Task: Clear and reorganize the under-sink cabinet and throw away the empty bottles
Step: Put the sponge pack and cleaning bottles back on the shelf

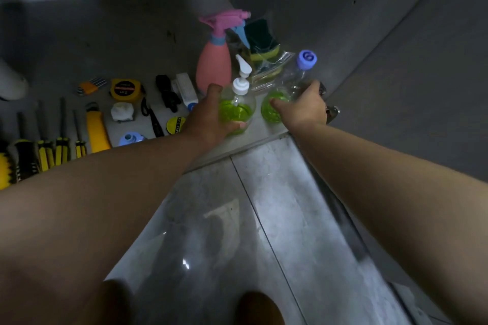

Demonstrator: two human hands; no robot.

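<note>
Near the cabinet's front edge, the pump bottle (236, 108) is being gripped by the left hand (208, 116), fingers curled round its green base. It is being held upright, nozzle pointing away. Just beside it, the clear bottle (290, 79) is being gripped by the right hand (303, 105), long axis tilted, cap pointing up-right. Behind, the sprayer (214, 66) and sponges (260, 39) are being seen.

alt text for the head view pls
The left hand grips a pump bottle of green liquid and the right hand a clear purple-capped bottle. A pink spray bottle stands behind; tools lie to the left.
</note>
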